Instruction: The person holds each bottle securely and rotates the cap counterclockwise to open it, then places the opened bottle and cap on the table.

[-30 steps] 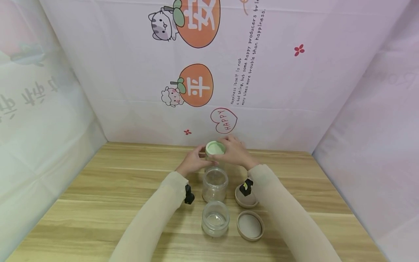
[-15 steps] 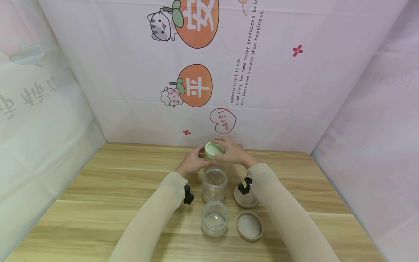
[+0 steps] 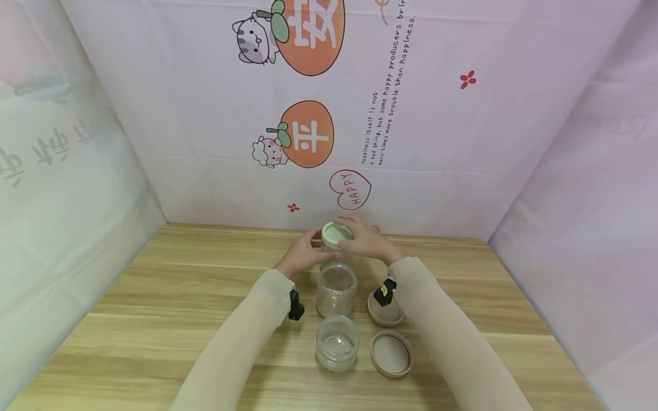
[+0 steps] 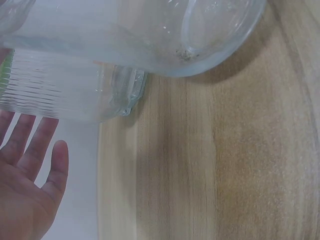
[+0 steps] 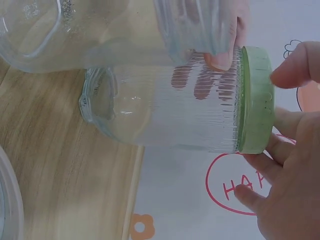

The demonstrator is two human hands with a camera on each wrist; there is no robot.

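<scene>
At the far side of the table stands a ribbed clear jar (image 5: 190,122) with a green lid (image 3: 336,234) on its mouth. My left hand (image 3: 300,254) holds this jar from the left, thumb on the near side and fingers behind; those fingers show through the glass in the right wrist view. From the right, my right hand (image 3: 366,238) grips the lid's rim between thumb and fingers. Directly in front of the ribbed jar is a wider clear jar (image 3: 336,291), lidless, which partly covers it in both wrist views.
Nearest me stands another lidless clear jar (image 3: 337,345), in line with the others. To its right lies a beige lid (image 3: 392,354), inside up. A second beige lid (image 3: 385,313) lies behind it, partly under the right wrist camera. A printed cloth wall (image 3: 421,200) rises behind the table.
My right hand's fingers have shifted slightly on the green lid, leaving more of its right side covered. The left hand and the jars stay in place.
</scene>
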